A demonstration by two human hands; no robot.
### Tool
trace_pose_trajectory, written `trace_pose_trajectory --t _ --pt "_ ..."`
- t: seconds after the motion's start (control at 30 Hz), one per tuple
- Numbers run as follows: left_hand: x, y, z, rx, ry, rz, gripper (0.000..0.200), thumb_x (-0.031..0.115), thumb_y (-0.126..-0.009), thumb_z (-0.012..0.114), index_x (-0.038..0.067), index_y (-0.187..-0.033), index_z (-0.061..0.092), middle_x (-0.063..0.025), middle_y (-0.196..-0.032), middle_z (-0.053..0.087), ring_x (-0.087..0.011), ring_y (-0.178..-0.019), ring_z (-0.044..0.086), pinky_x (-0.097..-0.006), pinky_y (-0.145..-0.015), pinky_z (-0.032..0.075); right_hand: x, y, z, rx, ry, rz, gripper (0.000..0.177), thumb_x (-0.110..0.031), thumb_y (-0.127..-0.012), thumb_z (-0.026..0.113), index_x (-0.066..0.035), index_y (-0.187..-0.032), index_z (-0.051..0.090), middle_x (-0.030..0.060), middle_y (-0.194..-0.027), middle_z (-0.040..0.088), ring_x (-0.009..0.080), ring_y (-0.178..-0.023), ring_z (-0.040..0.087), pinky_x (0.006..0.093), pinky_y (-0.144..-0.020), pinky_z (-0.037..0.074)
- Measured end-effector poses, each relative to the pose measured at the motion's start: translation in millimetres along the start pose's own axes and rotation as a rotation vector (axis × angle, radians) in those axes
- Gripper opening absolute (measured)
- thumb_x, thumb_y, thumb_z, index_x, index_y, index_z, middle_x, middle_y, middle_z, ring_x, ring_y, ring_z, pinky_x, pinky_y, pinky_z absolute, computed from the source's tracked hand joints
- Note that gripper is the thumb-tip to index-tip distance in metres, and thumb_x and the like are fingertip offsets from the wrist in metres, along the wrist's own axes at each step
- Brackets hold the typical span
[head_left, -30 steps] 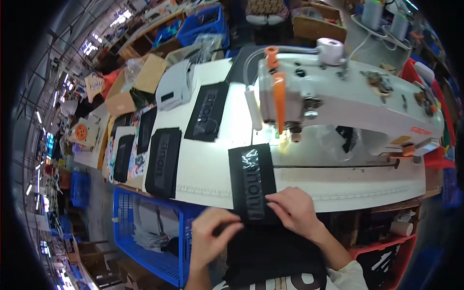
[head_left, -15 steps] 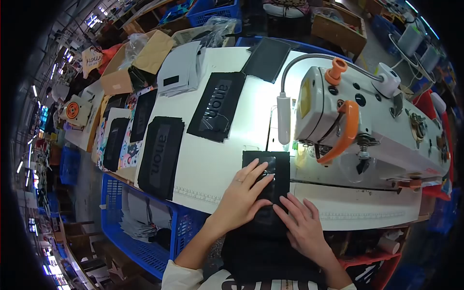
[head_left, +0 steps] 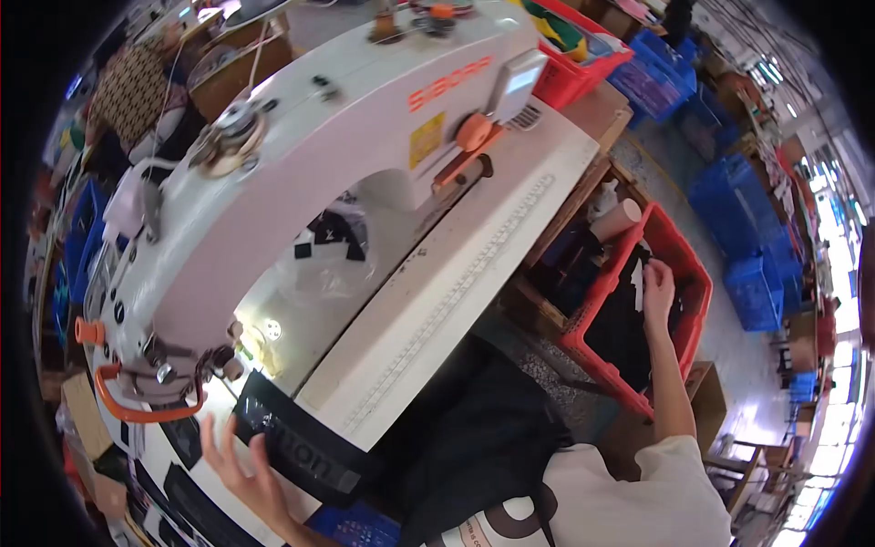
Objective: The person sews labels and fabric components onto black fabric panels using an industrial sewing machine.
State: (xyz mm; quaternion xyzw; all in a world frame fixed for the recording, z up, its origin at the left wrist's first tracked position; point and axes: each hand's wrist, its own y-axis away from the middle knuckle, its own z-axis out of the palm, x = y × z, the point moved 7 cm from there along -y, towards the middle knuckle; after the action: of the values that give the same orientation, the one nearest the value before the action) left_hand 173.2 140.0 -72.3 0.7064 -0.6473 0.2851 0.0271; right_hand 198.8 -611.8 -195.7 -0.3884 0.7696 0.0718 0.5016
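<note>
My left hand (head_left: 244,479) is open, its fingers spread at the edge of a black fabric panel (head_left: 351,451). The panel carries pale "anon" lettering and a shiny clear patch, and lies by the needle end of a white sewing machine (head_left: 301,137). Over to the right, my right hand (head_left: 660,294) reaches into a red plastic basket (head_left: 702,314) of black fabric (head_left: 624,333). Its fingers are closed together beside a narrow white strip (head_left: 638,287); whatever they grip is too small to make out.
A printed ruler (head_left: 456,296) runs along the table's front edge. More black panels (head_left: 182,497) lie left of the machine. Behind the machine stands another red basket (head_left: 574,77). Blue crates (head_left: 752,292) line the floor at right, and a white roll (head_left: 617,219) sits under the table.
The view has swung right. My right hand has left the black panel and is now in the red basket. My left hand has lifted from its flat press on the panel to its edge.
</note>
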Motion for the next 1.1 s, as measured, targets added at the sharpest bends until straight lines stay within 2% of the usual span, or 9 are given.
trace_pose_trajectory --t 0.07,0.17,0.23,0.4,0.5,0.63,0.8,0.93,1.1 --pt "-37 0 -18 0.235 -0.115 -0.191 0.033 0.005 -0.086 0.07 0.001 -0.118 0.066 -0.0181 -0.137 0.055 -0.0339 -0.131 0.05 -0.0428 -0.11 0.038 78 14 7 -0.056 0.326 0.155 0.038 -0.026 -0.092 0.07 -0.001 -0.119 0.063 0.0122 -0.107 0.068 0.0216 -0.097 0.066 0.0341 -0.083 0.052" --pt "-63 10 -26 0.212 -0.195 -0.213 0.031 0.014 -0.095 0.064 0.002 -0.124 0.064 -0.0171 -0.139 0.054 -0.0324 -0.131 0.05 -0.0411 -0.11 0.037 170 43 33 -0.15 0.713 0.192 0.059 -0.041 -0.078 0.081 0.0 -0.116 0.063 0.018 -0.114 0.069 0.0336 -0.109 0.066 0.0437 -0.092 0.052" --pt "-63 14 -25 0.195 -0.243 -0.224 0.031 0.018 -0.1 0.061 0.002 -0.126 0.063 -0.0166 -0.14 0.054 -0.0316 -0.131 0.049 -0.0403 -0.111 0.036 181 79 49 -0.277 1.036 0.348 0.058 -0.043 -0.073 0.084 0.001 -0.106 0.066 0.0197 -0.108 0.071 0.0349 -0.108 0.068 0.0447 -0.091 0.054" --pt "-30 23 -11 0.152 -0.167 -0.182 0.029 0.018 -0.1 0.062 0.002 -0.123 0.064 -0.0158 -0.139 0.055 -0.0309 -0.13 0.05 -0.0412 -0.11 0.037 180 73 36 -0.439 0.866 0.352 0.05 -0.043 -0.076 0.083 0.001 -0.09 0.066 0.0161 -0.086 0.07 0.0341 -0.084 0.07 0.0463 -0.079 0.056" --pt "-12 16 -4 0.141 -0.159 -0.15 0.027 0.018 -0.1 0.062 0.001 -0.121 0.065 -0.0154 -0.138 0.055 -0.0306 -0.13 0.051 -0.0417 -0.11 0.037 187 54 9 -0.379 0.572 0.528 0.044 -0.04 -0.083 0.08 0.002 -0.086 0.068 0.0097 -0.076 0.068 0.0224 -0.065 0.065 0.0381 -0.064 0.052" --pt "8 7 5 0.146 -0.122 -0.095 0.026 0.016 -0.099 0.063 0.001 -0.119 0.066 -0.0152 -0.137 0.055 -0.0308 -0.129 0.051 -0.0426 -0.11 0.037 180 48 -23 -0.241 0.294 0.6 0.045 -0.042 -0.088 0.074 -0.001 -0.072 0.066 0.0084 -0.064 0.063 0.0193 -0.059 0.06 0.0353 -0.06 0.048" --pt "19 7 9 0.122 -0.124 -0.066 0.025 0.015 -0.099 0.063 0.001 -0.119 0.066 -0.015 -0.137 0.055 -0.0313 -0.129 0.051 -0.0426 -0.109 0.038 165 46 -41 -0.358 0.351 0.726 0.034 -0.033 -0.096 0.068 0.0 -0.091 0.07 0.0047 -0.077 0.066 0.0151 -0.061 0.06 0.0288 -0.059 0.047" --pt "25 10 7 0.121 -0.136 -0.081 0.023 0.014 -0.099 0.063 0.0 -0.118 0.066 -0.015 -0.137 0.055 -0.0315 -0.129 0.051 -0.0424 -0.109 0.039 149 36 -43 -0.255 0.167 0.506 0.036 -0.031 -0.102 0.058 0.002 -0.094 0.068 0.0054 -0.081 0.067 0.0134 -0.064 0.061 0.026 -0.06 0.047" --pt "48 14 1 0.147 -0.093 -0.061 0.021 0.011 -0.097 0.062 0.0 -0.115 0.067 -0.0152 -0.133 0.058 -0.0314 -0.126 0.054 -0.0413 -0.107 0.04 60 32 -47 0.056 0.075 0.177 0.036 -0.027 -0.106 0.048 0.003 -0.096 0.066 0.0061 -0.079 0.065 0.0136 -0.065 0.062 0.0278 -0.064 0.049"
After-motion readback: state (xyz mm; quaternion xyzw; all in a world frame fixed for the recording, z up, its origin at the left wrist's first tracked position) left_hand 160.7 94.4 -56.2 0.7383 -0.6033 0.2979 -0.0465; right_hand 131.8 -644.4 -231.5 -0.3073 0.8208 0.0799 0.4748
